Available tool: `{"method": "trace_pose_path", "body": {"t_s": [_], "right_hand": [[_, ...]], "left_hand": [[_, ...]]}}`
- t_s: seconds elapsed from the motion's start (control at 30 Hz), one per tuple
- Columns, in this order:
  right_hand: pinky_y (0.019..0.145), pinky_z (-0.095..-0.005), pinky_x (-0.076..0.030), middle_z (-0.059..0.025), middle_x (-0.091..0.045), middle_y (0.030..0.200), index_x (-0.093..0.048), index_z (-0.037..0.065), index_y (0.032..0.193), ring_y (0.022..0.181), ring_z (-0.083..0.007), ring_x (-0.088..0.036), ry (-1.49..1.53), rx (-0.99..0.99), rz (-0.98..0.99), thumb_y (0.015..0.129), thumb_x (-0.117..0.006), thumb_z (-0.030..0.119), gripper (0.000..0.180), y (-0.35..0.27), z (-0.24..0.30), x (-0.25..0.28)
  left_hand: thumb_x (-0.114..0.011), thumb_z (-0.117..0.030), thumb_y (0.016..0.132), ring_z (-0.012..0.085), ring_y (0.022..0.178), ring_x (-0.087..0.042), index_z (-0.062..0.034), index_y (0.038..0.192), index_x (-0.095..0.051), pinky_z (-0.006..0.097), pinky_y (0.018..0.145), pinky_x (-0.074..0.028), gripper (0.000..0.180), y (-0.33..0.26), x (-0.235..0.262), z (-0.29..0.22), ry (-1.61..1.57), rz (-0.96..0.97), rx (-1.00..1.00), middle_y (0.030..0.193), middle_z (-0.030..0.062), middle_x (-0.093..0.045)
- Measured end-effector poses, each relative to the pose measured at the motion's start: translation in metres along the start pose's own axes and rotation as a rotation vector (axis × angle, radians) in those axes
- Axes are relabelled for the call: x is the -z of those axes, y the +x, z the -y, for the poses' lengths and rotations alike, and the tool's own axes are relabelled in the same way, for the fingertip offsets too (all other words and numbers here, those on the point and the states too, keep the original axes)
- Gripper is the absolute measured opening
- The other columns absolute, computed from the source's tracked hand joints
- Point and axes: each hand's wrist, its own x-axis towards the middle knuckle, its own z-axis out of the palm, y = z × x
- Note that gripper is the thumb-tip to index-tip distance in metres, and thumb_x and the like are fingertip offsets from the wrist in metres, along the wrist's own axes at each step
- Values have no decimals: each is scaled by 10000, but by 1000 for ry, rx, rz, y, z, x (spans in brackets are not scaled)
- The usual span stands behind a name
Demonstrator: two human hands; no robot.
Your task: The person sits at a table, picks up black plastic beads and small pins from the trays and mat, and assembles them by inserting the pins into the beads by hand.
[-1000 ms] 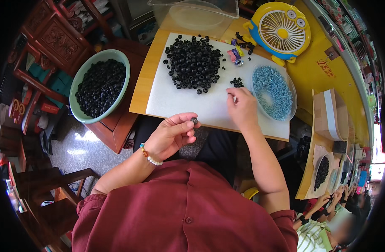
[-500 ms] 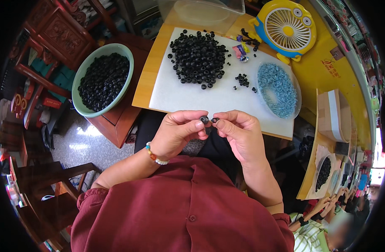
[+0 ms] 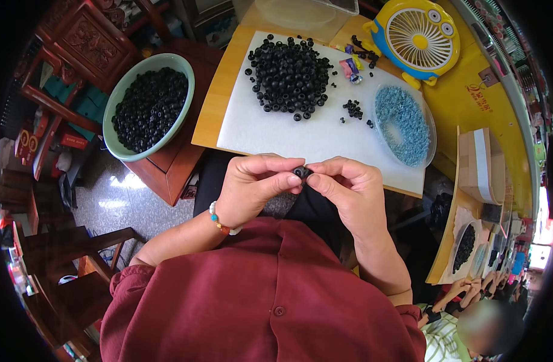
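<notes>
Between the fingertips of my left hand point(image 3: 255, 181) is a round black bead point(image 3: 301, 172), held just in front of the table edge. My right hand point(image 3: 349, 187) pinches against the bead's right side; the small dark piece in its fingertips is mostly hidden by fingers and bead. Beyond the hands, a heap of black beads point(image 3: 291, 78) with holes lies on a white sheet point(image 3: 252, 130). A little cluster of smaller black pieces point(image 3: 353, 109) is to its right. Farther right stands a clear oval tray point(image 3: 432, 145) of small pale-blue translucent pieces point(image 3: 403, 114).
A pale green basin point(image 3: 110, 123) full of black beads rests on a wooden seat at left. Wrapped sweets point(image 3: 351, 67), a yellow-and-blue fan point(image 3: 418, 42) and a clear plastic bin point(image 3: 306, 18) stand at the back. At lower right, another person point(image 3: 454, 332) works at a table.
The small dark piece in my right hand has met the bead in my left; they were slightly apart before. The table scene has shifted slightly up and right in view.
</notes>
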Motion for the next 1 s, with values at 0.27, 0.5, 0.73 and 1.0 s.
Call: {"method": "trace_pose_path", "body": {"t_s": [0.27, 0.5, 0.73, 1.0], "right_hand": [[655, -202, -485, -75, -652, 834, -628, -44, 932, 740, -87, -607, -48, -39, 26, 818, -645, -12, 120, -4, 4, 6], [647, -191, -479, -58, -639, 844, -567, -8, 886, 735, -79, -602, 83, -56, 81, 811, -615, -48, 97, 1, 10, 8], [661, -194, -485, -56, -637, 845, -564, 1, 877, 750, -85, -608, 41, -112, 153, 807, -627, -40, 102, 4, 10, 10], [730, -266, -530, -122, -655, 848, -592, -41, 867, 815, -188, -655, 124, -137, 186, 811, -630, -49, 68, 5, 9, 15]], "left_hand": [[-623, 60, 817, 119, 755, -619, 16, 1038, -655, 231, 698, -518, 227, 2, -2, -10, 153, 43, -62, 869, 92, -646], [-607, 81, 816, 129, 758, -617, 18, 1040, -653, 241, 708, -517, 237, 3, -2, -11, 68, 44, -25, 866, 93, -644], [-619, 79, 807, 131, 787, -626, 36, 1024, -653, 239, 723, -518, 223, -1, -1, -14, 124, 51, -10, 913, 108, -651], [-612, 62, 824, 116, 766, -610, 24, 1039, -652, 232, 706, -511, 222, -4, -7, -18, 78, 63, -3, 891, 97, -649]]}}
